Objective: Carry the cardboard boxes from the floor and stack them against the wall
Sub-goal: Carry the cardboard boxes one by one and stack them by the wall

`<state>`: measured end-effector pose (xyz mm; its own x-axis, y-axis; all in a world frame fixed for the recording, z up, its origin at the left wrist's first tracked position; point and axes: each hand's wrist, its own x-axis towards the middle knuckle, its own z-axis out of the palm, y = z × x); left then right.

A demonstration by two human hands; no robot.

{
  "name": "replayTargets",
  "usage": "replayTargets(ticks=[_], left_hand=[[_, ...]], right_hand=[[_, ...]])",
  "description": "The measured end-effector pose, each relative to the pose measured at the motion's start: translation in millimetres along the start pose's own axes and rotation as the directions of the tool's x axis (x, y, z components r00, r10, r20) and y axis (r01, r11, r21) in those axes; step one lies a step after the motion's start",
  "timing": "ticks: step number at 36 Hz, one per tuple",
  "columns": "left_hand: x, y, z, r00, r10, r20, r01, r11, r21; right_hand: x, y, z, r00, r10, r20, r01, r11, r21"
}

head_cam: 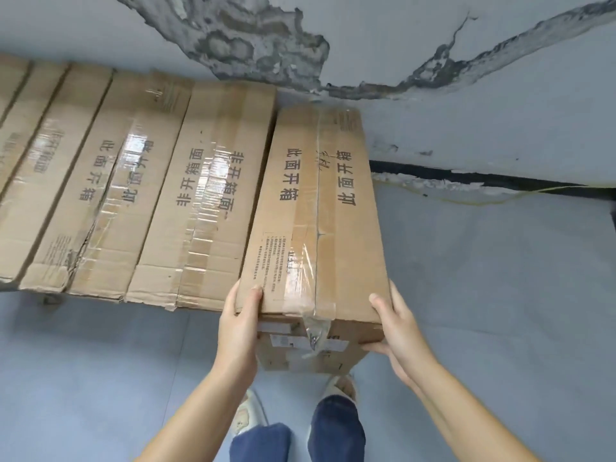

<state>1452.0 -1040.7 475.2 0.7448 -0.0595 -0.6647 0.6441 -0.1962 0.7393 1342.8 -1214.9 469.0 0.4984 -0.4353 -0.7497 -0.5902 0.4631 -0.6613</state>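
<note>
Several long cardboard boxes (143, 181) lay side by side at the left, their far ends against the cracked wall (466, 38), each sealed along its top seam with clear tape. Going rightward, we came to the end of that row, where we held one more box (320, 208) at its near end, its left edge just beside the neighbouring carton and its far end close to the wall, though we could not tell whether it touched. It sat on another carton (300, 355), whose labelled end showed beneath our grip, so we judged that a second stack was being built at the row's end. Our left hand (238, 331) gripped the near left corner, thumb on the top face and fingers hidden round the side; we judged that this kept the box square to its neighbour. Our right hand (396, 328) clasped the near right corner, thumb on the upper edge and fingers curled under the front edge, probably bearing weight as the box was settled. Loose tape (316, 328) hung crumpled over the near edge between our hands. Below stood our feet in light shoes (253, 408) on the grey floor (500, 295). To the right, a dark strip (483, 180) ran along the foot of the wall.
</note>
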Motion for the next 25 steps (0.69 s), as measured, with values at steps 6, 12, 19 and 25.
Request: replayTargets(ticks=[6, 12, 19, 25], left_hand=[[15, -57, -18, 0.969, -0.244, 0.039, 0.241, 0.967, 0.081], [36, -81, -34, 0.821, -0.57, 0.015, 0.558, 0.798, -0.229], [73, -77, -34, 0.795, -0.607, -0.004, 0.541, 0.71, -0.45], [124, -53, -35, 0.844, -0.535, 0.035, 0.44, 0.655, -0.614]], right_hand=[[16, 65, 9, 0.979, 0.203, 0.007, -0.203, 0.978, 0.046], [18, 83, 18, 0.935, 0.356, 0.003, -0.352, 0.922, 0.161], [58, 72, 41, 0.907, 0.419, -0.039, -0.391, 0.873, 0.293], [108, 42, 65, 0.923, 0.374, -0.089, -0.34, 0.901, 0.27]])
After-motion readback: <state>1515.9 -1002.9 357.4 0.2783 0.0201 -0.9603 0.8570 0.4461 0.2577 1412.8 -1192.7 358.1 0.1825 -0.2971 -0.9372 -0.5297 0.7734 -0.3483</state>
